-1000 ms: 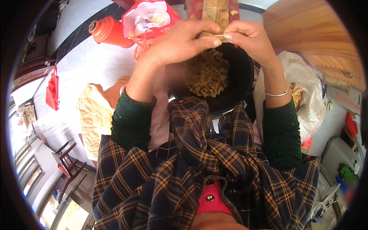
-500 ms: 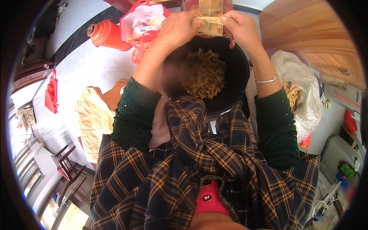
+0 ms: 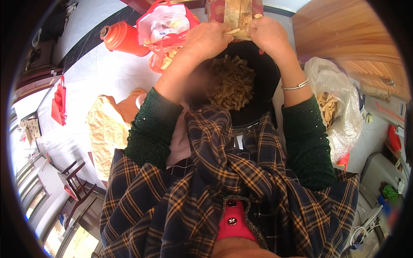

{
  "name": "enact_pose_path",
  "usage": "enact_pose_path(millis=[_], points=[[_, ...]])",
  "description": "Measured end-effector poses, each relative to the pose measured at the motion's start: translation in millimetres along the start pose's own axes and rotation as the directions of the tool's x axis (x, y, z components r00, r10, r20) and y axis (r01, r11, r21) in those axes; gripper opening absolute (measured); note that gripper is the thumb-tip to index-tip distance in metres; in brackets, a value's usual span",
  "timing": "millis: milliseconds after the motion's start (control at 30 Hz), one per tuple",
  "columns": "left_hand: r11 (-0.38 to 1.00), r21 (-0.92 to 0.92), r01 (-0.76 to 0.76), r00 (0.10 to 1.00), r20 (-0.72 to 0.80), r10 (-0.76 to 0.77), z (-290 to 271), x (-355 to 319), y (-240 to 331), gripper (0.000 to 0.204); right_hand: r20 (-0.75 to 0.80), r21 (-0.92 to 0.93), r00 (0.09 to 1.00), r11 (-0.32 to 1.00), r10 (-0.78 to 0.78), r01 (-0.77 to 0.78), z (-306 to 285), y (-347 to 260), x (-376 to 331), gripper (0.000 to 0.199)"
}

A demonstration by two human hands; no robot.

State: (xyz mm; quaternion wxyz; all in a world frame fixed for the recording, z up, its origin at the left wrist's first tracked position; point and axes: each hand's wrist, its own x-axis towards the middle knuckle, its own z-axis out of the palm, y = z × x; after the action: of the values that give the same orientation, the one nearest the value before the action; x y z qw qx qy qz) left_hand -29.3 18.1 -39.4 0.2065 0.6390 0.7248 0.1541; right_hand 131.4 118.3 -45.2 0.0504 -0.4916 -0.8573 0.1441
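From the head view I see both my hands raised over the far rim of a black basin (image 3: 266,88). My left hand (image 3: 209,41) pinches a pale, dried-looking strip (image 3: 233,32) between thumb and fingers. My right hand (image 3: 270,38) is curled just across from it, the fingertips turned from view, so I cannot tell whether they grip the strip's other end. I seem to have the two hands facing this way to work one narrow piece between them.

The basin sits close against my plaid shirt (image 3: 206,142), probably so I needn't reach for it; short brownish pieces (image 3: 234,88) are heaped inside. Beyond it, a wooden block (image 3: 238,13) rests on red patterned cloth (image 3: 216,9), which I'd guess cushions it. At my right, a clear plastic bag (image 3: 344,79) stands open around crumpled tan sheets (image 3: 328,107), likely for easy reach. The red thermos (image 3: 124,39) is well off to my left, out of my elbows' way, I'd say.
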Motion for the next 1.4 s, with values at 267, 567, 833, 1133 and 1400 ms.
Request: enact_pose_path(millis=[267,567,833,1133,1400], points=[[0.99,-0.106,0.089,0.984,-0.144,-0.104,-6.8,4.5,-3.6,0.027,-0.22,0.059,0.974,0.996,-0.053,0.068,0.9,-6.3,-5.9,0.023],[0.829,-0.424,-0.364,0.904,-0.374,0.206,-8.9,-15.8,7.4,0.029,0.081,0.787,0.972,0.612,-0.219,0.073,-13.2,-22.0,-31.1,0.025],[0.889,-0.437,0.136,0.935,-0.239,-0.261,-95.7,-64.3,-42.9,0.009,0.087,0.762,0.981,0.646,-0.173,0.046,-14.6,-25.3,-28.0,0.047],[0.894,0.105,0.435,0.888,-0.217,-0.406,-16.5,-76.7,-171.0,0.049,0.05,0.683,0.97,0.716,-0.237,0.14,-7.3,-21.4,-29.0,0.035],[0.915,-0.181,0.361,0.903,-0.175,-0.391,-30.9,-118.1,-116.0,0.045,-0.021,0.822,0.973,0.551,-0.229,0.147,1.3,-16.4,12.7,0.029]])
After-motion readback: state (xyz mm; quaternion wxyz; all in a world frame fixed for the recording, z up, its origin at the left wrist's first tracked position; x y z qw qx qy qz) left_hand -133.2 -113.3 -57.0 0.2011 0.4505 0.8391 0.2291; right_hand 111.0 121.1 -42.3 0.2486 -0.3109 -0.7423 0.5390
